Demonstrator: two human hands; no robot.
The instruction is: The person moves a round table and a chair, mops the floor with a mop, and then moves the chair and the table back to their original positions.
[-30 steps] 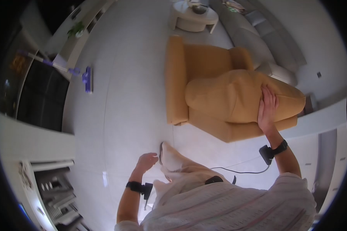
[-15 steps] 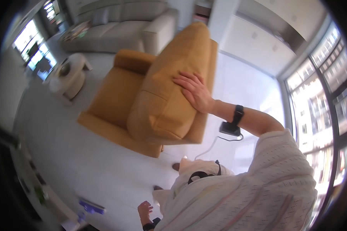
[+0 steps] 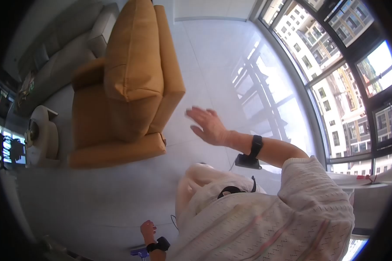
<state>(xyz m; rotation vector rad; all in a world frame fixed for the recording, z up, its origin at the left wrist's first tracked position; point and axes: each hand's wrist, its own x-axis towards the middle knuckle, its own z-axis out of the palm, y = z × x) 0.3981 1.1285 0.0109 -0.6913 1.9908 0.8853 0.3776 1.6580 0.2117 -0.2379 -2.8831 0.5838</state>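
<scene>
We have our right hand (image 3: 208,127) held out in the air beside the mustard armchair (image 3: 89,115), apart from it, with the fingers loosely extended and nothing in the grasp. Our left hand (image 3: 148,228) hangs low on the other side of our body, fingers curled; we see nothing held, but cannot tell how tightly it is closed. The armchair stands on the pale floor (image 3: 213,52), ahead and to our left, its bulky back cushion (image 3: 133,61) upright against the backrest (image 3: 169,56). Beyond it are the grey sofa (image 3: 63,63) and the low table (image 3: 51,138).

The cushion looks creased and puffy, so we judge that a push high on it could simply sink in or slide it out of line, leaving the frame where it is. A shove from one corner could swing the armchair round towards the sofa, which lies close behind. A thin cord (image 3: 174,221) loops by our leg and could snag if we step or turn carelessly. The purple mop head (image 3: 139,252) lies near our left hand, where a backward step might catch it. Glare from the window (image 3: 335,108) on the glossy floor could hide small obstacles underfoot.
</scene>
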